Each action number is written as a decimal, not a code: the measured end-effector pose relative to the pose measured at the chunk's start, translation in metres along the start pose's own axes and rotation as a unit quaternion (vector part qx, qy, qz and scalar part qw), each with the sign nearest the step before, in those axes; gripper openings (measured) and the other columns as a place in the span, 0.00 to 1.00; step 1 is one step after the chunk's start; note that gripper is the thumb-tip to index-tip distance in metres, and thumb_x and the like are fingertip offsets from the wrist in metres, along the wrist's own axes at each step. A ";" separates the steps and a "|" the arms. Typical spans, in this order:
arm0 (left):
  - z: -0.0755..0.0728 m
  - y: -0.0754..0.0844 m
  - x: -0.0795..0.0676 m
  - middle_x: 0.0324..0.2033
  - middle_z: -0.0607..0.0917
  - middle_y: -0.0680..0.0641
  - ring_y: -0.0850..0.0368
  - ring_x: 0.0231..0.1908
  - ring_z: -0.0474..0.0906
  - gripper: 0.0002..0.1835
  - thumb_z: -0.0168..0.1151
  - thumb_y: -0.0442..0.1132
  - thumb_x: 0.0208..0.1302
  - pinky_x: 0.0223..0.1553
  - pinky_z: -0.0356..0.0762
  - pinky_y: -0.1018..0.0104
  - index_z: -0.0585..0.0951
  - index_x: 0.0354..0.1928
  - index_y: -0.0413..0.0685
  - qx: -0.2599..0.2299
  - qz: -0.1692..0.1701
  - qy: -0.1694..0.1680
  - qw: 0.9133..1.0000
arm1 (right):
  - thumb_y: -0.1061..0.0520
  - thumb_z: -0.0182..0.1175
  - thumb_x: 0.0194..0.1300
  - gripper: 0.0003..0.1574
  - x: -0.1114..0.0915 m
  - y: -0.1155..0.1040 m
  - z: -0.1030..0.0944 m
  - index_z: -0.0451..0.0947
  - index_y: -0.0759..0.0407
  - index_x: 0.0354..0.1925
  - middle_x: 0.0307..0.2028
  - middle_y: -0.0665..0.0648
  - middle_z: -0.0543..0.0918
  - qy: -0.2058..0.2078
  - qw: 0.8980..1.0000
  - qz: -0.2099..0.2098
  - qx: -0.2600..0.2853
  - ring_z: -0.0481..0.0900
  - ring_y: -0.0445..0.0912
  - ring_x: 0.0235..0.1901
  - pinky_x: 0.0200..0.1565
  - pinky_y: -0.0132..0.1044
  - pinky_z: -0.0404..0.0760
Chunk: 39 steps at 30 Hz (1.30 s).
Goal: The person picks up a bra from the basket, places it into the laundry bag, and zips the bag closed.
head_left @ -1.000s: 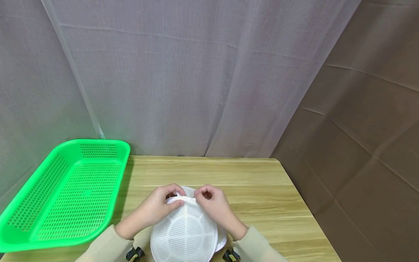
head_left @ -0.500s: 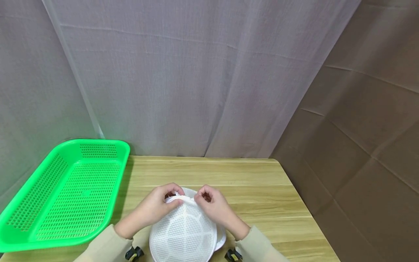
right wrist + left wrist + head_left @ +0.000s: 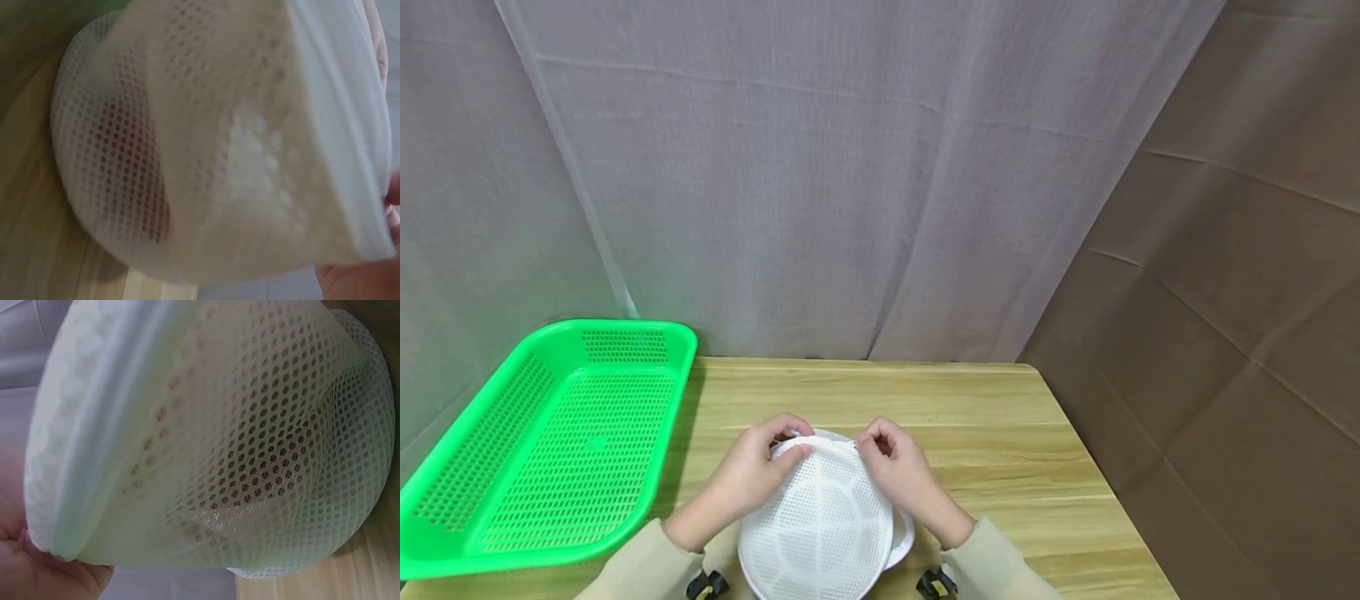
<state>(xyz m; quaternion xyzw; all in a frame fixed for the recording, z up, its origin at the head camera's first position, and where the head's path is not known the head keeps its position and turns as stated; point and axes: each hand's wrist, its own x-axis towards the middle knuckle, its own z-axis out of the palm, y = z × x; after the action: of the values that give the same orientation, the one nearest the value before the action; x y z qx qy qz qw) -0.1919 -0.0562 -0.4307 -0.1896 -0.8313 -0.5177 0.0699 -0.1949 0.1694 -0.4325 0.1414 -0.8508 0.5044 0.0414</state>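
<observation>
Left hand (image 3: 756, 468) and right hand (image 3: 898, 469) both pinch the white mesh bag (image 3: 817, 533) by its far edge — neither's really nearer, it's between them.

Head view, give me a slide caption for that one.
Left hand and right hand pinch a white mesh bag by its edge over a wooden table, green basket to the left.

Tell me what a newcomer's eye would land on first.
Most likely the bright green basket, vivid against gray cloth, on the left of the wooden table in the head view. Next, perhaps, the white mesh bag at the bottom middle, its far edge pinched by the left grip and the right grip.
</observation>
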 end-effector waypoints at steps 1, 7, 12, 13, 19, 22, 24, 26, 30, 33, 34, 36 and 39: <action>0.000 -0.001 0.000 0.31 0.82 0.57 0.60 0.34 0.76 0.08 0.69 0.34 0.59 0.38 0.75 0.65 0.81 0.38 0.55 -0.003 -0.003 0.005 1.000 | 0.59 0.58 0.68 0.10 -0.001 -0.003 -0.001 0.74 0.55 0.28 0.27 0.49 0.77 0.002 1.000 0.003 -0.002 0.72 0.43 0.28 0.29 0.30 0.71; -0.002 -0.003 0.000 0.32 0.82 0.56 0.59 0.34 0.76 0.07 0.68 0.34 0.60 0.38 0.75 0.66 0.82 0.37 0.53 -0.010 -0.015 0.007 1.000 | 0.64 0.56 0.68 0.09 -0.007 -0.034 -0.009 0.75 0.62 0.28 0.25 0.50 0.75 -0.017 1.000 0.006 0.000 0.69 0.41 0.26 0.28 0.29 0.69; -0.004 -0.002 0.000 0.31 0.81 0.55 0.59 0.33 0.75 0.08 0.68 0.32 0.59 0.36 0.75 0.66 0.81 0.38 0.52 -0.001 -0.008 -0.011 1.000 | 0.63 0.55 0.69 0.10 -0.007 -0.035 -0.008 0.76 0.63 0.29 0.22 0.48 0.72 -0.047 0.999 0.002 0.001 0.68 0.38 0.23 0.26 0.29 0.68; -0.004 -0.001 0.001 0.31 0.81 0.55 0.59 0.32 0.75 0.08 0.68 0.32 0.59 0.35 0.75 0.66 0.81 0.39 0.52 0.000 -0.005 -0.016 1.000 | 0.63 0.55 0.69 0.11 -0.008 -0.036 -0.007 0.76 0.63 0.29 0.22 0.48 0.72 -0.051 0.999 0.003 0.001 0.68 0.38 0.23 0.26 0.29 0.68; -0.003 0.000 0.000 0.31 0.80 0.54 0.58 0.32 0.75 0.08 0.67 0.32 0.60 0.35 0.75 0.67 0.80 0.39 0.52 -0.008 0.002 -0.035 0.999 | 0.60 0.53 0.71 0.14 -0.009 -0.040 -0.005 0.72 0.61 0.26 0.21 0.48 0.69 -0.062 0.998 0.019 -0.009 0.66 0.38 0.23 0.25 0.29 0.67; -0.003 0.001 -0.001 0.32 0.81 0.54 0.59 0.33 0.75 0.08 0.67 0.31 0.60 0.35 0.75 0.67 0.80 0.39 0.52 -0.011 0.001 -0.029 1.000 | 0.61 0.53 0.71 0.15 -0.008 -0.037 -0.004 0.72 0.62 0.25 0.21 0.48 0.69 -0.065 0.998 0.018 -0.014 0.66 0.38 0.23 0.25 0.29 0.66; -0.003 0.000 -0.001 0.32 0.81 0.55 0.59 0.33 0.75 0.08 0.67 0.31 0.60 0.35 0.75 0.66 0.81 0.38 0.52 -0.010 -0.001 -0.019 1.000 | 0.62 0.54 0.70 0.13 -0.006 -0.029 -0.003 0.73 0.62 0.26 0.21 0.48 0.71 -0.064 0.998 0.013 -0.020 0.67 0.39 0.23 0.25 0.29 0.67; -0.003 0.000 -0.001 0.32 0.81 0.56 0.59 0.33 0.75 0.08 0.67 0.31 0.60 0.36 0.75 0.66 0.81 0.38 0.52 -0.009 -0.002 -0.008 1.000 | 0.62 0.54 0.70 0.12 -0.004 -0.018 -0.002 0.75 0.60 0.27 0.22 0.49 0.72 -0.066 0.997 0.012 -0.023 0.68 0.39 0.23 0.25 0.29 0.68; -0.003 -0.002 -0.001 0.31 0.81 0.55 0.58 0.33 0.76 0.08 0.66 0.31 0.60 0.38 0.75 0.65 0.81 0.38 0.52 -0.001 -0.002 0.007 1.000 | 0.60 0.53 0.70 0.11 -0.001 0.000 -0.002 0.77 0.56 0.29 0.24 0.48 0.74 -0.073 0.997 0.004 -0.035 0.69 0.39 0.24 0.26 0.30 0.70; -0.005 -0.005 -0.002 0.31 0.81 0.55 0.58 0.33 0.75 0.07 0.66 0.32 0.61 0.38 0.74 0.64 0.80 0.39 0.51 0.005 -0.009 0.019 1.000 | 0.57 0.54 0.71 0.13 0.000 0.007 -0.006 0.76 0.53 0.27 0.25 0.48 0.75 -0.066 0.997 -0.002 -0.038 0.70 0.40 0.25 0.27 0.31 0.71; -0.006 -0.005 -0.002 0.31 0.80 0.54 0.59 0.33 0.75 0.08 0.66 0.32 0.61 0.38 0.74 0.64 0.80 0.39 0.51 0.006 -0.014 0.024 1.000 | 0.56 0.54 0.71 0.14 0.000 0.009 -0.007 0.75 0.52 0.26 0.25 0.48 0.75 -0.062 0.997 -0.004 -0.038 0.71 0.40 0.25 0.28 0.32 0.71; -0.008 -0.007 -0.002 0.30 0.80 0.54 0.59 0.32 0.75 0.08 0.66 0.32 0.61 0.38 0.74 0.64 0.80 0.39 0.52 0.007 -0.021 0.036 0.999 | 0.55 0.54 0.71 0.15 0.000 0.012 -0.010 0.74 0.51 0.25 0.25 0.48 0.75 -0.053 0.998 -0.005 -0.039 0.71 0.41 0.25 0.28 0.32 0.71; -0.011 -0.009 -0.002 0.29 0.79 0.54 0.59 0.31 0.74 0.09 0.66 0.31 0.60 0.35 0.73 0.65 0.80 0.39 0.52 0.009 -0.021 0.046 0.999 | 0.54 0.55 0.71 0.15 -0.001 0.015 -0.013 0.74 0.50 0.24 0.24 0.48 0.75 -0.046 0.998 -0.001 -0.043 0.71 0.41 0.25 0.27 0.33 0.71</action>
<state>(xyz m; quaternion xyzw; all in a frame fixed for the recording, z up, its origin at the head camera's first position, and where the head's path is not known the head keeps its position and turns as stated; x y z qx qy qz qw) -0.1942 -0.0706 -0.4342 -0.1472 -0.8357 -0.5198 0.0989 -0.1996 0.1882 -0.4391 0.1634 -0.8725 0.4603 0.0093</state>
